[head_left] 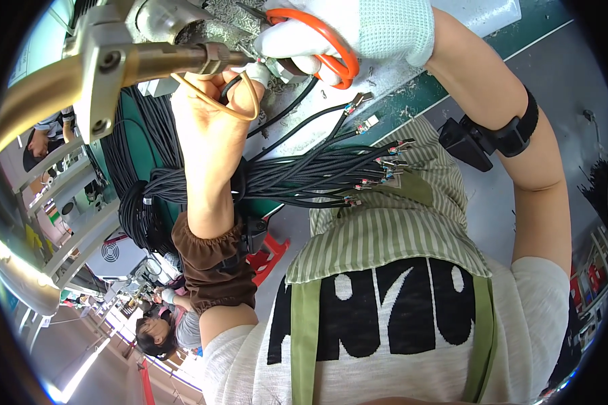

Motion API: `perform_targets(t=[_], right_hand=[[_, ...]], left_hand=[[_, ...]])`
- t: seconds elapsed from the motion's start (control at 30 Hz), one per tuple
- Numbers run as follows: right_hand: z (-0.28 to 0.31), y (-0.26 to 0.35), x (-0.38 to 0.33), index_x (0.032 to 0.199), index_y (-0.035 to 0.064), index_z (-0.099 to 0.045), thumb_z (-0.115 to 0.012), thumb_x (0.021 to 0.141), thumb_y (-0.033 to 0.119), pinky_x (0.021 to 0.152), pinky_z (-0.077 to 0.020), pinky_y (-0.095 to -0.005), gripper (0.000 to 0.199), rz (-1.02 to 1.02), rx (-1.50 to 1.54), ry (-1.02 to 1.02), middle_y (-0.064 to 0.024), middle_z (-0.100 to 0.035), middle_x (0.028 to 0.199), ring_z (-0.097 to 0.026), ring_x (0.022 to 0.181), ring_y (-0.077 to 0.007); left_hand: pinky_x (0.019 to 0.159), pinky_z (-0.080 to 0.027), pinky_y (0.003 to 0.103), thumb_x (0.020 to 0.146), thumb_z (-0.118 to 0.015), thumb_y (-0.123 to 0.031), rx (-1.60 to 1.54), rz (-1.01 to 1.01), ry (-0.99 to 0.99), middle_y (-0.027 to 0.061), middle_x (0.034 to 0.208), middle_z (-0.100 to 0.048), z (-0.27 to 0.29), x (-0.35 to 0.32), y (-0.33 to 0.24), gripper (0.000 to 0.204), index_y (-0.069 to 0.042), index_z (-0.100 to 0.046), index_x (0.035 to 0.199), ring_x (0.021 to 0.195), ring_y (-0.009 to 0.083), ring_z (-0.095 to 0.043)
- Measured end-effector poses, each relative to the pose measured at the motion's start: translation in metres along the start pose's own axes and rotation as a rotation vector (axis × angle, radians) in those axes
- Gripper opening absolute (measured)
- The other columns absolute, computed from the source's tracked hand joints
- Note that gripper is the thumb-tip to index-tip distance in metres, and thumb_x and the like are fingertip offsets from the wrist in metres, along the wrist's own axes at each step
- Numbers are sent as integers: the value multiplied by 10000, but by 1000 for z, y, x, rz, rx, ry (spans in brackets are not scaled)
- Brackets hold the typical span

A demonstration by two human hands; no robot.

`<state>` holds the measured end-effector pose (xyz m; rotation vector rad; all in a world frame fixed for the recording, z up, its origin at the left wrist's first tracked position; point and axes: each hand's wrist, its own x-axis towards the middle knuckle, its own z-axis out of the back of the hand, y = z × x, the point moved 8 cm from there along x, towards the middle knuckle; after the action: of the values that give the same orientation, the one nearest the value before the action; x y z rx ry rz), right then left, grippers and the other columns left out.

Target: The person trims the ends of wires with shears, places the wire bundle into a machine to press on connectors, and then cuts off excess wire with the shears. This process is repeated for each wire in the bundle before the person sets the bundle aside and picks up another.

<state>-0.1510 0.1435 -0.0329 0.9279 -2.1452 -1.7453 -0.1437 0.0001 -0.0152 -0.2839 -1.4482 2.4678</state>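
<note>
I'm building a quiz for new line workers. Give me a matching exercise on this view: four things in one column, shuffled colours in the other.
Things:
1. scissors handles
2. bundle of cables
3. glove on the right hand
4. sleeve cover on the left forearm

Colours:
A. brown
B. white
C. orange
D. black

Pairs: 1-C, 2-D, 3-B, 4-A

Grey workbench (412, 74) with a green edge strip (412, 111), littered with wire scraps. Bundle of black cables (304, 177) draped over that strip, stripped ends fanning out just past it. Loose cable (331, 111) lying above the bundle.
</note>
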Motion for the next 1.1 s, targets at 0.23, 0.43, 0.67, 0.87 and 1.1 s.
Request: perform_targets(t=[0.23,0.43,0.67,0.87,1.1], right_hand=[[-10,19,-31,838,-3,-574,-597,877,172,419,-412,-260,180,521,-623,-155,-34,-527,556,-523,452,-108],[48,-31,-130,981,0,-624,-542,928,244,414,-393,-211,263,-51,-405,-497,-4,-535,554,-487,429,-72],[71,-32,-157,976,-64,-588,-455,958,205,422,-293,-218,300,289,-245,-718,-23,-468,513,-396,402,-79],[108,-71,-200,978,-45,-570,-446,965,225,401,-280,-206,298,176,-267,-835,-17,-448,490,-384,383,-71],[119,-129,-206,901,-6,-604,-517,943,273,366,-289,-220,295,39,-286,-763,-2,-451,478,-404,363,-83]], left_hand=[[715,-448,227,763,-742,-93,-32,143,-43,71,921,-599,8,-28,14,376,3,-531,1059,804,95,-557],[850,-440,372,666,-753,-137,1005,-184,185,196,1267,-498,-3,-117,10,639,-25,-507,1245,1067,296,-521],[656,-468,371,655,-642,-109,1092,-492,50,160,1101,-603,10,-163,31,428,-46,-614,1077,754,257,-586],[525,-430,310,754,-648,-52,972,-486,-922,94,657,-558,152,-198,-8,121,-16,-601,859,569,200,-571],[523,-444,305,931,-535,-295,-73,162,-1328,68,621,-537,373,-257,134,343,13,-559,783,551,196,-564]])
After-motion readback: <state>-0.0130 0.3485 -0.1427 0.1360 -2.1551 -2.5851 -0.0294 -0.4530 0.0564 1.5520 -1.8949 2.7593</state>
